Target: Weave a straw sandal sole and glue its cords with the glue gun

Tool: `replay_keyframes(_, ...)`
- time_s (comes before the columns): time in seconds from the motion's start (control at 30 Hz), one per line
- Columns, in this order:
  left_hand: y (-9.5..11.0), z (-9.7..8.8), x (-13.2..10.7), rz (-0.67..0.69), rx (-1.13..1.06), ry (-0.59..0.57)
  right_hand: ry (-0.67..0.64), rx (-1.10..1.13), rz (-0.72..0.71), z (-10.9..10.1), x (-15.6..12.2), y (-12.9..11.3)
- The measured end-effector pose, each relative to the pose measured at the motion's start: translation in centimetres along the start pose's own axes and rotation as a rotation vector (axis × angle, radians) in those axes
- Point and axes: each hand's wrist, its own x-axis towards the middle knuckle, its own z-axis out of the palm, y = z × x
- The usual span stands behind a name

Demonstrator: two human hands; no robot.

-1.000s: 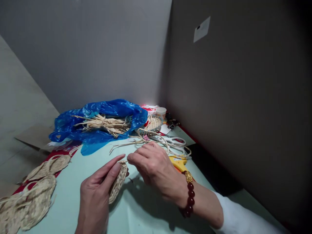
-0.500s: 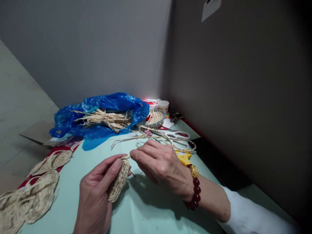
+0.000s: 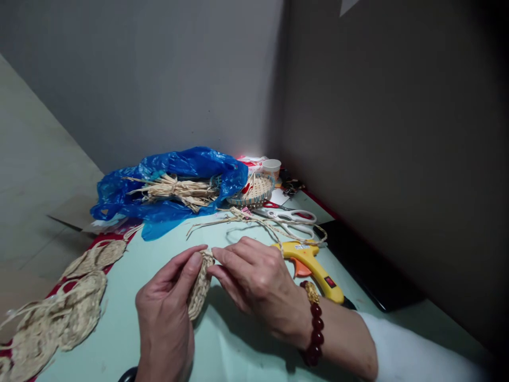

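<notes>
My left hand (image 3: 169, 305) is closed on a small, thick piece of braided straw (image 3: 199, 292), thumb on the near face and fingers behind it. The piece stands tilted above the table, its lower end free. At its upper right edge my right hand (image 3: 256, 289) is closed, the thumb and index fingertips pinching the rim. Whether a loose strand lies between those fingertips I cannot make out. A yellow hot glue gun (image 3: 312, 262) with an orange trigger lies just beyond my right wrist.
Behind my hands are white-handled scissors (image 3: 296, 216), loose straw cords (image 3: 274, 229) and a shallow woven basket (image 3: 258, 191). An open blue plastic bag (image 3: 159, 212) holds a straw bundle (image 3: 178, 190). Flat braided pieces (image 3: 81, 313) line the left edge; a dark flat object (image 3: 369, 270) lies right.
My right fingertips have come closer to the straw piece, and the strand that stretched between them no longer shows. The view has shifted, uncovering more of the glue gun.
</notes>
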Motion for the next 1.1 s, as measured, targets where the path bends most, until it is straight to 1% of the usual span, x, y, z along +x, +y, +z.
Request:
replay_keyframes(0.07, -0.1, 0.2, -0.1, -0.016, -0.034, 0.008, 0.016, 0.049, 0.05, 0.4, -0.1, -0.2)
replay_keyframes(0.17, -0.4, 0.3, -0.3, -0.026, -0.024, 0.001, 0.012, 0.181, 0.178, 0.7, -0.1, -0.5)
replay_keyframes(0.27, -0.6, 0.0, -0.2, -0.044, -0.004, -0.06, 0.016, 0.36, 0.346, 0.4, 0.2, -0.4)
replay_keyframes(0.33, -0.7, -0.1, -0.1, -0.061, 0.018, -0.115, 0.021, 0.438, 0.431, 0.1, 0.4, -0.1)
replay_keyframes(0.4, -0.6, -0.2, 0.1, -0.075, 0.054, -0.147, 0.014, 0.468, 0.471, -0.2, 0.7, 0.2)
replay_keyframes(0.53, -0.5, -0.2, 0.4, -0.051, 0.116, -0.157, 0.001, 0.516, 0.544, -0.6, 1.1, 0.8)
replay_keyframes(0.6, -0.4, 0.0, 0.4, -0.049, 0.106, -0.17, -0.005, 0.551, 0.581, -0.6, 1.1, 0.8)
replay_keyframes(0.73, -0.1, 0.2, 0.4, -0.101, 0.03, -0.214, 0.002, 0.624, 0.671, -0.5, 1.2, 0.6)
replay_keyframes(0.87, 0.4, 0.1, 0.6, -0.15, 0.019, -0.258, -0.033, 0.725, 0.815, -0.4, 1.4, 1.1)
replay_keyframes(0.9, 0.5, 0.0, 0.7, -0.155, 0.023, -0.257, -0.053, 0.755, 0.86, -0.5, 1.5, 1.4)
replay_keyframes(0.97, 0.7, -0.4, 1.4, -0.106, 0.053, -0.195, -0.08, 0.81, 0.945, -0.7, 1.7, 2.0)
replay_keyframes(1.03, 0.9, -0.8, 2.4, -0.011, 0.099, -0.117, -0.075, 0.848, 1.016, -1.1, 2.0, 2.7)
replay_keyframes(1.1, 1.3, -1.3, 3.3, 0.022, 0.116, -0.085, -0.048, 0.874, 1.063, -1.3, 2.3, 3.3)
